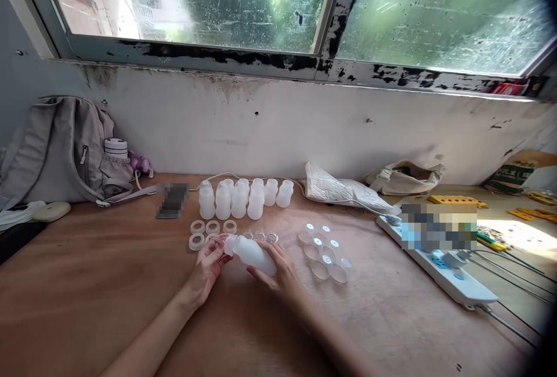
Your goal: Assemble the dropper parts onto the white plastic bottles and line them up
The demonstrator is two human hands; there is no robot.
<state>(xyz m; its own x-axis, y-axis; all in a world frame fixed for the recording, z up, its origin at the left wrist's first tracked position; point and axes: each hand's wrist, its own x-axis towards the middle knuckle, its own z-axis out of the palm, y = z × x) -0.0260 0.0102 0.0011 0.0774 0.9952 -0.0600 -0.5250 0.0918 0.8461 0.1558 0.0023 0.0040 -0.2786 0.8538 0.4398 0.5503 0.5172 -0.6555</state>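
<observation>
My right hand (278,269) grips a small white plastic bottle (252,254), held on its side just above the wooden table (87,290). My left hand (209,264) pinches at the bottle's neck, fingers closed around its mouth. Several more white bottles (241,198) stand upright in a cluster behind. White rings (204,232) lie to the left of the hands. Small clear rings (260,236) lie just behind the bottle, and clear round caps (324,249) are spread to the right.
A grey backpack (61,156) leans against the wall at the left, with a phone (173,200) next to it. A white crumpled bag (343,191), a beige pouch (404,178) and a white power strip (439,269) with cables lie at the right.
</observation>
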